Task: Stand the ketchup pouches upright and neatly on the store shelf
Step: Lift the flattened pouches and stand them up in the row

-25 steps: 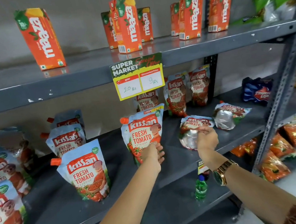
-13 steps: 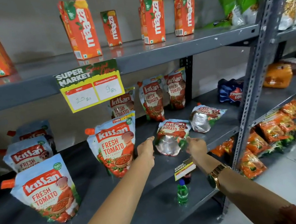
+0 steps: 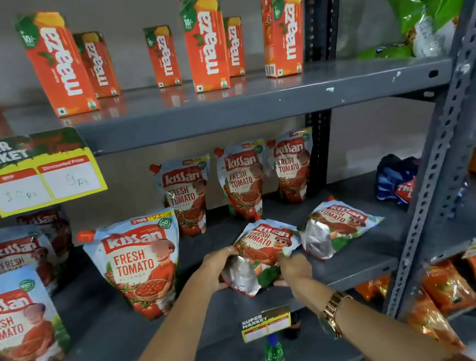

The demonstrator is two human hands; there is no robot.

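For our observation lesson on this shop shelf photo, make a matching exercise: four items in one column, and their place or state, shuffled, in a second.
Items
1. juice cartons
2. ketchup pouch in both hands
3. green bottle
4. large front pouch

Place or state
A. standing upright on the middle shelf
B. bottom shelf
C. lying tilted, silver base showing
D. top shelf

Pairs: 1-D, 2-C, 3-B, 4-A
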